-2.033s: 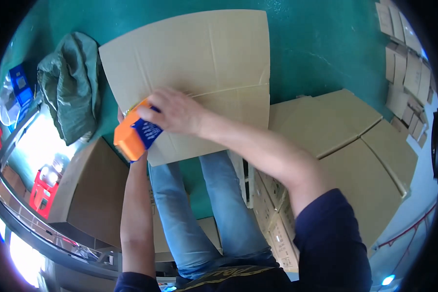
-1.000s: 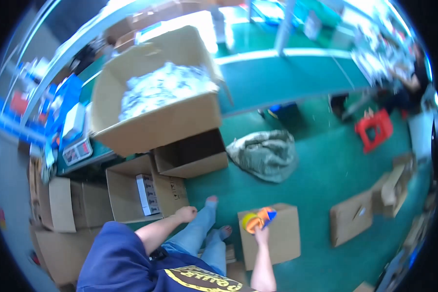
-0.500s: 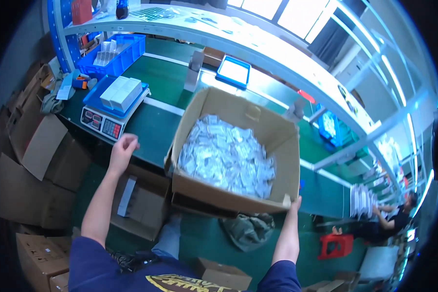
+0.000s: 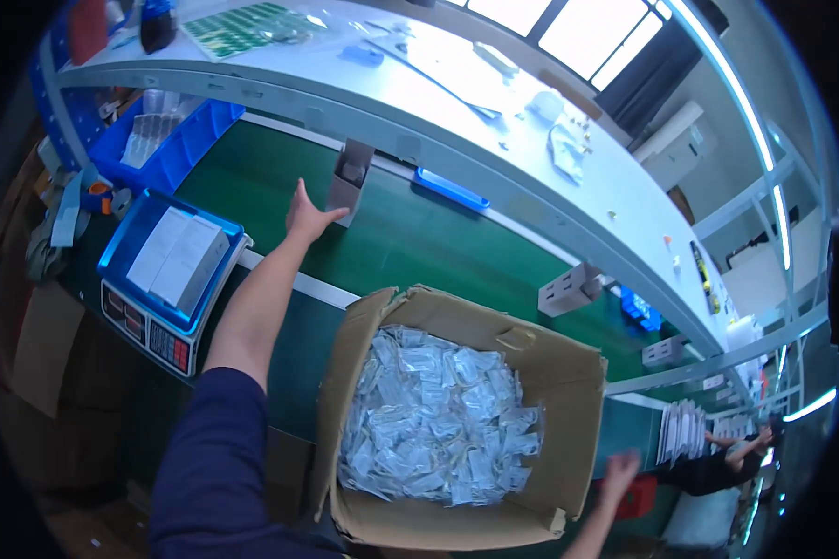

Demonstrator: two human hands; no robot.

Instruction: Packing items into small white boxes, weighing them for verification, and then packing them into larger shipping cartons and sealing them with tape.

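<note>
My left hand (image 4: pixel 309 216) reaches over the green bench, thumb and fingers apart and nothing in it. Its thumb is close to a narrow open-topped carton (image 4: pixel 344 191) that stands upright; whether they touch I cannot tell. A large open cardboard box (image 4: pixel 559 438) sits in front of me, filled with many small clear plastic packets (image 4: pixel 438 410). Just off the box's right side is my right hand (image 4: pixel 620 470), apart from it and blurred, its fingers hard to make out.
On the left, a scale (image 4: pixel 144 334) bears a blue tray with white cartons (image 4: pixel 179 252). Behind it stands a blue bin (image 4: pixel 172 144). A white shelf (image 4: pixel 419 70) runs above the bench (image 4: pixel 419 252). Another carton (image 4: pixel 570 289) stands farther right. A person (image 4: pixel 732 461) is at the far right.
My left hand has moved forward from near the scale to the narrow carton and its fingers have spread. My right hand has come off the big box, which appears lower and nearer in view.
</note>
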